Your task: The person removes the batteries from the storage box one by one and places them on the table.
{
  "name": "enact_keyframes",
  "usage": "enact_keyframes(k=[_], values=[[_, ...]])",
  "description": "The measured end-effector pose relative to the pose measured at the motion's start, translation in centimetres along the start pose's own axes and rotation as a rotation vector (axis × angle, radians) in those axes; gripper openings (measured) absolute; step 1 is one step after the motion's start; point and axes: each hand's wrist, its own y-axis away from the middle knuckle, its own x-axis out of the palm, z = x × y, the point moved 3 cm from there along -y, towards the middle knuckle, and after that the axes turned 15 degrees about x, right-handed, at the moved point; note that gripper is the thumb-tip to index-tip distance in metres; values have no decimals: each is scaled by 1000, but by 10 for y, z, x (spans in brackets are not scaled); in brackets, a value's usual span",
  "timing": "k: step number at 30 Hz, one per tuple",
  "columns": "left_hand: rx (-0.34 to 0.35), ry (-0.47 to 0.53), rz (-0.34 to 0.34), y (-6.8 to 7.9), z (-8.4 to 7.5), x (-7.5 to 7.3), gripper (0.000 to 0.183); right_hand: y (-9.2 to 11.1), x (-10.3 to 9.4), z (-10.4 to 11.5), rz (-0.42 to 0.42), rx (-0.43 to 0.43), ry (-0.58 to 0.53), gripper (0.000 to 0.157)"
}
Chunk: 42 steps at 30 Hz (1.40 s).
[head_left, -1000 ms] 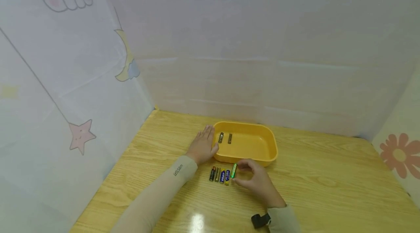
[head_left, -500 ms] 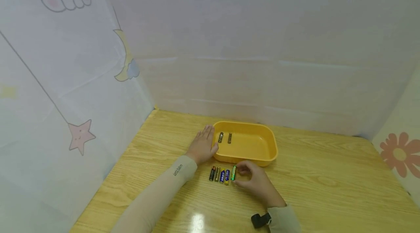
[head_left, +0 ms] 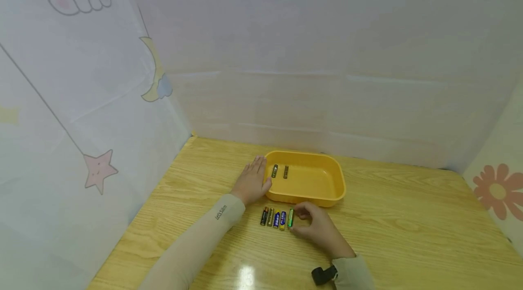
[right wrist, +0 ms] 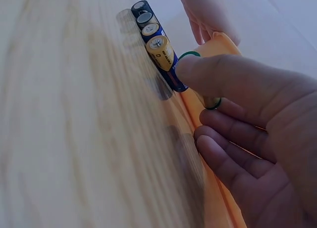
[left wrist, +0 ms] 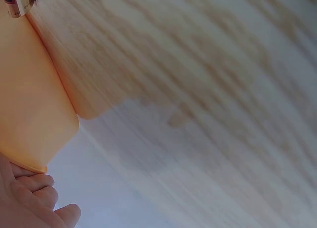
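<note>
Behind the wood-grained tabletop (head_left: 408, 217), pale printed sheets (head_left: 310, 63) rise as walls. Toward the far edge sits a yellow tray (head_left: 310, 184), its long side facing the person. The left hand (head_left: 250, 182) lies against the tray's left end with its fingers extended, steadying it rather than clasping anything. In front of the tray is the right hand (head_left: 318, 227), its grip clamped on one small thing between thumb and fingers.

Two dark batteries (head_left: 285, 172) lie apart inside the tray, near its left end. On the tabletop before it runs a close row: a black battery (head_left: 264, 216), a gold battery (head_left: 271, 217) and two blue-and-yellow batteries (head_left: 283, 220). Just right of the row, roughly parallel, is the pinched green battery (head_left: 290, 218); whether it bears on the wood is hard to tell.

The step in hand looks like aligning that green battery with its neighbours. The next move seems to call for setting it level, then parting thumb and fingers gently without nudging the row.
</note>
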Motion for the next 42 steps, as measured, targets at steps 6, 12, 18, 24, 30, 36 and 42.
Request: enact_keyframes(k=[6, 12, 18, 24, 30, 36, 42], values=[[2, -2, -1, 0, 0, 0, 69, -1, 2, -1, 19, -36, 17, 50], [4, 3, -2, 0, -2, 0, 70, -1, 4, -1, 45, -38, 17, 50], [11, 4, -18, 0, -2, 0, 70, -1, 5, -2, 40, -30, 26, 49], [4, 7, -11, -1, -2, 2, 70, 1, 5, -2, 25, -54, 36, 48], [-1, 0, -3, -2, -1, 1, 69, 0, 6, -3, 31, -35, 34, 48], [-1, 8, 2, -1, -1, -1, 69, -2, 6, -5, 31, -46, 37, 48], [-1, 13, -2, 0, -1, -2, 69, -3, 6, -4, 38, -53, 33, 47]])
